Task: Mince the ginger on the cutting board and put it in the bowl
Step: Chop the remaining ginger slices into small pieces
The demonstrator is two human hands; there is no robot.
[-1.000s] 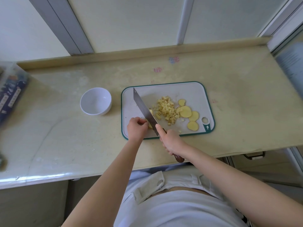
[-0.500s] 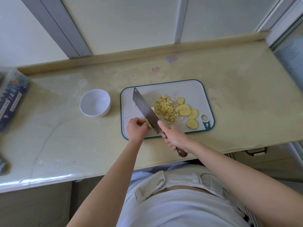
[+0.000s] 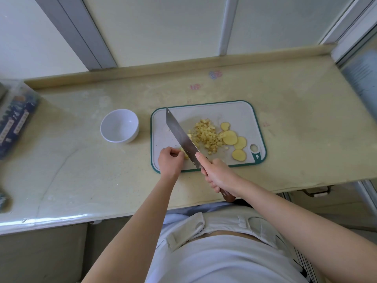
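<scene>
The left hand [image 3: 170,162] has its fingers curled in tight. They pinch a small bit of ginger [image 3: 185,155] and hold it down on the board [image 3: 234,113]. The right hand [image 3: 219,173] has its fingers wrapped round the brown handle of the knife [image 3: 180,137]. One finger lies along the side of the blade. The blade is flat and grey. It sits on the bit of ginger, just beside the left fingers, and its tip points to the far left corner of the board.

To the right of the blade is a pile [image 3: 206,134] of little yellow cubes, in the middle of the board. Four round slices [image 3: 229,137] lie next to the pile, on its right. They are pale yellow with a thin brown edge.

The board is white with a green rim. The bowl [image 3: 119,126] is white and round, and it stands to the left of the board, near it but not touching.

All this is on a long counter [image 3: 81,170]. It is pale yellow, with a shiny front edge and small pink and blue marks near the back. Behind it is a pale wall [image 3: 163,27] with grey strips. A blurry box [image 3: 14,119] with dark blue packs sits at the far left.
</scene>
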